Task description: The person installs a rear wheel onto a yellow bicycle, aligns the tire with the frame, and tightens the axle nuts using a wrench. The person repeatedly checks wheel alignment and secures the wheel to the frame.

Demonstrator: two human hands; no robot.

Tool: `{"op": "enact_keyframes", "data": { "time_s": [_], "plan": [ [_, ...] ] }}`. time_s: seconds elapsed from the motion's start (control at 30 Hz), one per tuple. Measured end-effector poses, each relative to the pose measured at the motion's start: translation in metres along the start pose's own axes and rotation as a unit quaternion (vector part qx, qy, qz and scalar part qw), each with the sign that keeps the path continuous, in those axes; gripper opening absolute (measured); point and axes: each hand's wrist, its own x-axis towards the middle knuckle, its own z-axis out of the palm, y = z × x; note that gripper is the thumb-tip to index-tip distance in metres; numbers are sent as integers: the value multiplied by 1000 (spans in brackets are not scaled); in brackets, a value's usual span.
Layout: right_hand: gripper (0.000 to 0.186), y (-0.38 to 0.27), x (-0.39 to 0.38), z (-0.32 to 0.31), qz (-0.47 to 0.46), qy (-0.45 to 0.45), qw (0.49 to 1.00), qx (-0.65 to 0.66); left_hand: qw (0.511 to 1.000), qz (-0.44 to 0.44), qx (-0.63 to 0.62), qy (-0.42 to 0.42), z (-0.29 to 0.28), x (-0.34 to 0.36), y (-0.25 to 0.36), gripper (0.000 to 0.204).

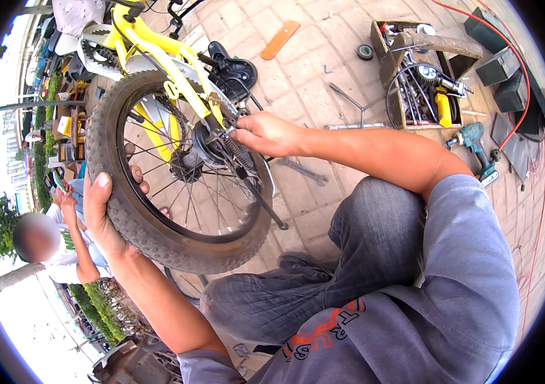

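A yellow bicycle frame (186,89) carries a wheel with a thick, knobbly black tyre (189,255), tilted in front of me. My left hand (109,208) grips the tyre's near left side, thumb over the tread and fingers curled round by the rim and spokes. At the wheel's axle end, my right hand (263,133) is closed, thumb and fingers pressed together against a small metal part that they mostly hide. Just below those fingers are a coil spring (242,155) and the dark hub (187,165). A black kickstand (265,203) slants across the spokes.
A wooden toolbox (393,89) full of tools stands right, with a teal cordless driver (475,144) nearby. A wrench (308,171), a three-armed wrench (360,107) and an orange strip (280,40) lie on the paving. A red hose (523,64) runs right. Another person (71,246) sits left.
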Motion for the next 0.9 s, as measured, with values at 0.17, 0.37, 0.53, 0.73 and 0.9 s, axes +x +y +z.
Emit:
{"op": "enact_keyframes", "data": {
  "time_s": [0.17,0.37,0.53,0.73,0.9],
  "plan": [
    [33,1,0,1,-24,17,999,-22,1000,-1,1,-11,-1,2,1,59],
    [27,3,3,-1,6,-6,999,38,1000,12,-19,-12,-7,5,-1,57],
    [23,-3,6,0,74,0,996,48,999,33,-36,-21,-8,6,-4,57],
    [18,1,10,2,-52,78,982,-165,998,42,-30,-24,-8,6,-4,57],
    [16,8,11,-1,-45,46,978,-199,998,54,-31,-28,-8,5,-5,55]
  ]
}}
